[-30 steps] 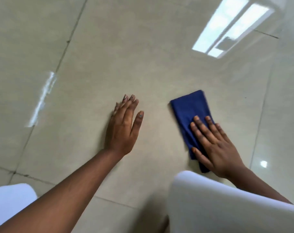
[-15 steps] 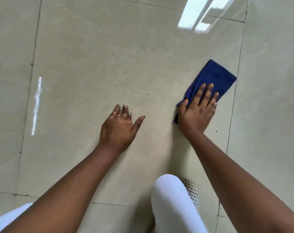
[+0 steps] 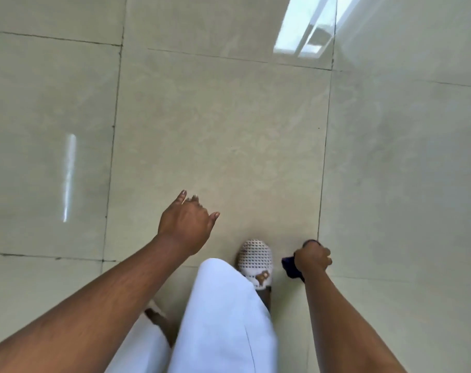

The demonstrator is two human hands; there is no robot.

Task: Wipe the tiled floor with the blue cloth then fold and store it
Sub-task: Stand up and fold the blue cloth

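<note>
From the head camera, the blue cloth (image 3: pixel 290 267) was bunched up inside my right hand (image 3: pixel 313 257), and only a dark fold of it showed at the left side of my fist. My right hand was closed tightly around it, with the knuckles up, just beside the grout line that runs along the right edge of the big central tile of the tiled floor (image 3: pixel 223 125). I could not tell whether the cloth touched the floor. My left hand (image 3: pixel 186 222) was well apart from the cloth, over the lower part of the same tile. It was loosely open, the fingers bent down a little and the thumb out, holding nothing. Between my hands were my white trouser leg (image 3: pixel 223 313) and a perforated white shoe (image 3: pixel 255 258).
</note>
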